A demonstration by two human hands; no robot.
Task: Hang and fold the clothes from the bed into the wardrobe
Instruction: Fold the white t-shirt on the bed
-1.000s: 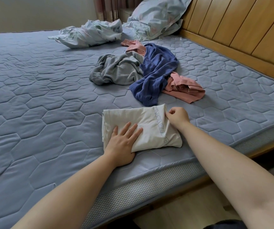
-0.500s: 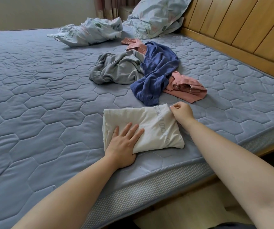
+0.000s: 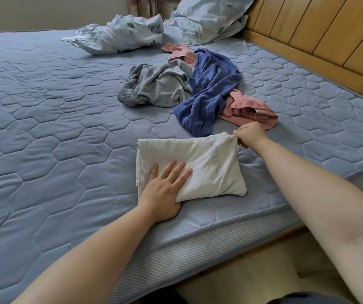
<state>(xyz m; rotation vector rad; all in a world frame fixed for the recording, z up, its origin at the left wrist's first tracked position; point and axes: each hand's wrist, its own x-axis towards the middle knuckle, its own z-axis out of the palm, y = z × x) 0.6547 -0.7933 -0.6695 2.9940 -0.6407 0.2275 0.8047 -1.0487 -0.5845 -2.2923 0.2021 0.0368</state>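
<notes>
A folded cream garment (image 3: 200, 163) lies near the front edge of the blue quilted mattress (image 3: 55, 132). My left hand (image 3: 165, 189) presses flat on its near left part, fingers spread. My right hand (image 3: 249, 133) pinches the garment's far right corner and lifts it slightly. Behind it lie a crumpled grey garment (image 3: 156, 86), a dark blue garment (image 3: 209, 91) and a pink garment (image 3: 249, 110) beside my right hand. Another bit of pink cloth (image 3: 179, 51) shows behind the blue one.
A crumpled floral sheet (image 3: 119, 34) and a floral pillow (image 3: 209, 16) lie at the head of the bed. A wooden headboard (image 3: 321, 34) runs along the right. The mattress edge and pale floor (image 3: 253, 279) are below my arms.
My right hand has moved right and away along the cream garment's far edge, pulling its corner outward. My left hand has stayed pressed on the garment.
</notes>
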